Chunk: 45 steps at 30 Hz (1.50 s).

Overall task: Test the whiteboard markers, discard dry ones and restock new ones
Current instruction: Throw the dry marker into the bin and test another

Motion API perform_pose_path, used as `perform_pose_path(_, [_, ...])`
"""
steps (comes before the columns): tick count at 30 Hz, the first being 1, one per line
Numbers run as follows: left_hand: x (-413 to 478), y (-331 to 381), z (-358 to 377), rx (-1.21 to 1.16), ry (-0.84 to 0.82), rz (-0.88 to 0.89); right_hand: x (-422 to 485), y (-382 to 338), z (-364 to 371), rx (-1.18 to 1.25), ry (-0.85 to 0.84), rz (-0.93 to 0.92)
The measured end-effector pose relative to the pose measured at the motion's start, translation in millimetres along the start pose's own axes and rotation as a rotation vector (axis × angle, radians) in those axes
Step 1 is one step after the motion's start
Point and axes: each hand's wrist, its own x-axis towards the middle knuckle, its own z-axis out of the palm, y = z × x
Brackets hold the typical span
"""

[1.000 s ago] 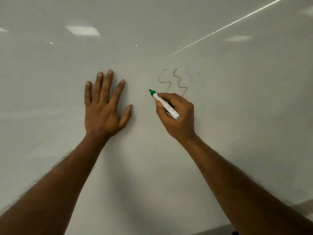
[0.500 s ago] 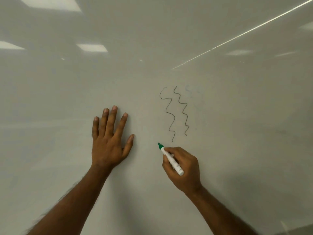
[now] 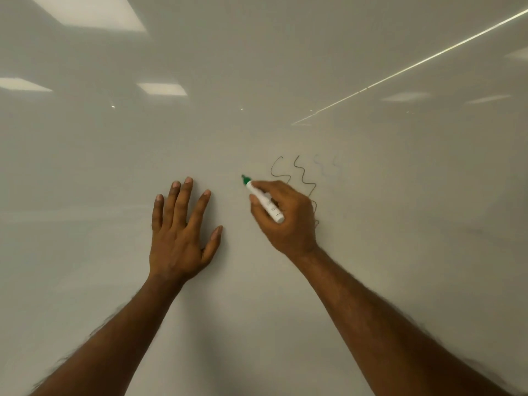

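Note:
A white marker with a green tip is gripped in my right hand, its tip against the whiteboard left of two dark wavy lines. My right hand covers the lower parts of those lines. No green mark shows at the tip. My left hand lies flat on the board with straight, spread fingers, a short way left of the marker. Two very faint squiggles sit to the right of the dark lines.
The glossy whiteboard fills the whole view and mirrors ceiling light panels and a bright light strip. No tray, bin or other markers are in view.
My right hand has moved up with the marker, from below the wavy lines to level with their top left. My left hand stays flat on the board.

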Motion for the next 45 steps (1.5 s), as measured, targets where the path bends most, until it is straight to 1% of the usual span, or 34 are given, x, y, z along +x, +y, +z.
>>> perform_pose_path(1, [-1.5,-0.1,0.5,0.000,0.002,-0.002,-7.3,0.6,-0.3,-0.019,-0.035,-0.020])
perform_pose_path(2, [-3.6,-0.2,0.8,0.000,0.001,-0.007,-15.3,1.6,-2.0,-0.017,-0.031,-0.006])
perform_pose_path(4, [-8.2,0.4,1.4,0.001,-0.003,-0.017,-32.6,5.5,-7.5,0.023,0.030,0.072])
perform_pose_path(5, [-10.7,1.0,1.7,0.000,-0.005,-0.021,-41.8,6.9,-10.2,0.027,0.034,0.087])
perform_pose_path(8, [-18.0,3.7,3.2,-0.006,-0.011,-0.030,-69.4,8.5,-17.2,-0.003,-0.029,0.097])
perform_pose_path(11, [-25.4,7.6,3.2,-0.012,-0.016,-0.039,-91.0,12.3,-24.3,-0.014,-0.019,0.138])
perform_pose_path(13, [-30.4,11.1,2.6,-0.011,-0.026,-0.049,-105.7,13.7,-28.7,-0.067,-0.084,0.121])
perform_pose_path(15, [-36.2,16.1,2.2,-0.011,-0.029,-0.069,-119.0,13.7,-34.1,-0.086,-0.130,0.145])
perform_pose_path(22, [-73.0,40.0,4.7,-0.085,-0.115,-0.111,-151.7,8.7,-53.3,0.125,-0.165,0.360])
perform_pose_path(24, [-91.1,49.8,4.4,-0.116,-0.134,-0.121,-166.0,4.8,-63.4,0.200,-0.141,0.447])
perform_pose_path(27, [-124.9,69.9,3.9,-0.186,-0.170,-0.088,-195.1,-1.3,-84.5,0.260,-0.132,0.605])
perform_pose_path(31, [-172.3,100.0,8.9,-0.305,-0.293,-0.048,-242.7,7.2,-113.7,0.286,-0.176,0.790])
perform_pose_path(34, [-202.2,124.0,14.7,-0.390,-0.417,-0.035,-276.3,14.5,-128.7,0.302,-0.152,0.964])
perform_pose_path(37, [-228.2,151.5,20.3,-0.460,-0.521,-0.030,-302.5,21.4,-140.6,0.270,-0.142,1.098])
perform_pose_path(41, [-260.6,178.4,30.3,-0.499,-0.634,-0.040,-329.0,29.2,-154.9,0.281,-0.119,1.261])
perform_pose_path(45, [-296.8,199.7,39.7,-0.525,-0.840,-0.105,-352.1,32.9,-168.6,0.330,-0.097,1.393])
